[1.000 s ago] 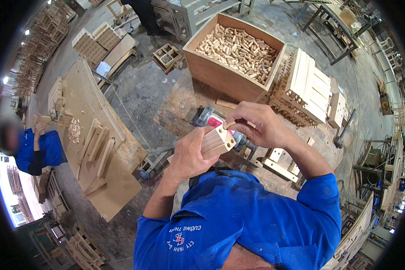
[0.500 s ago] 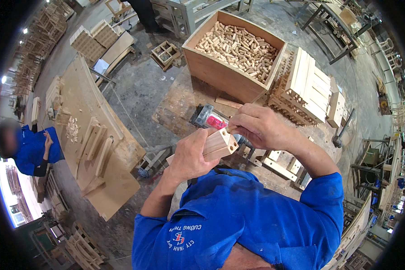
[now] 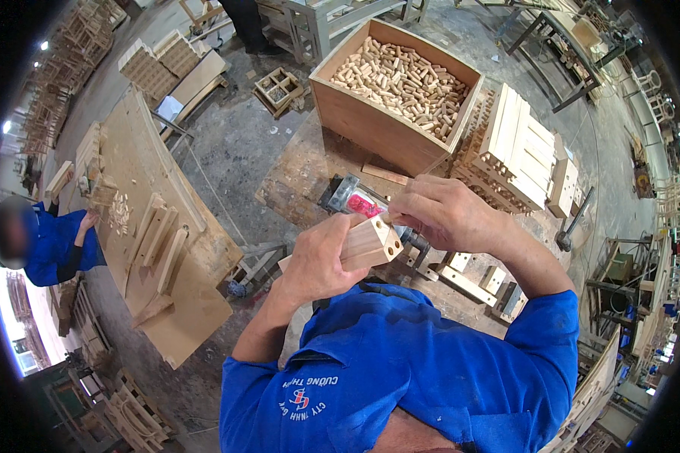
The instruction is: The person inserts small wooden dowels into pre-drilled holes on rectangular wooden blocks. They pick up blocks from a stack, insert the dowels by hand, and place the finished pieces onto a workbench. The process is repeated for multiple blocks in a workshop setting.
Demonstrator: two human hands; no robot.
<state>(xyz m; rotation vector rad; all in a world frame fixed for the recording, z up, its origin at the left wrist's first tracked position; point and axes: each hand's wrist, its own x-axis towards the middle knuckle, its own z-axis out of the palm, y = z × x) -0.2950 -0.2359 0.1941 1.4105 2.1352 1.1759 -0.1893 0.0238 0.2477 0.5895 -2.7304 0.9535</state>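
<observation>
My left hand [image 3: 321, 257] is wrapped round light wooden pieces [image 3: 366, 245] held side by side, their drilled ends toward the right. Several round holes show in those end faces. At the far corner of the ends, my right hand [image 3: 442, 215] is closed in a pinch. A wooden dowel [image 3: 386, 217] shows between its fingertips and the wood, mostly hidden by the fingers. Just beyond the hands lies a grey metal device [image 3: 345, 190] with a bright pink part [image 3: 363, 204]; its lower end is partly covered by my right hand.
A large wooden box [image 3: 385, 124] full of dowels stands beyond my hands. Stacked drilled wood pieces [image 3: 517, 151] are at its right. A wooden frame [image 3: 468, 285] lies under my right forearm. At left, a co-worker [image 3: 57, 241] stands by a board-topped table [image 3: 196, 317].
My right hand has shifted slightly, with its fingers closer in over the dowel at the wood's end. The left hand keeps its hold. The co-worker has raised a wood piece.
</observation>
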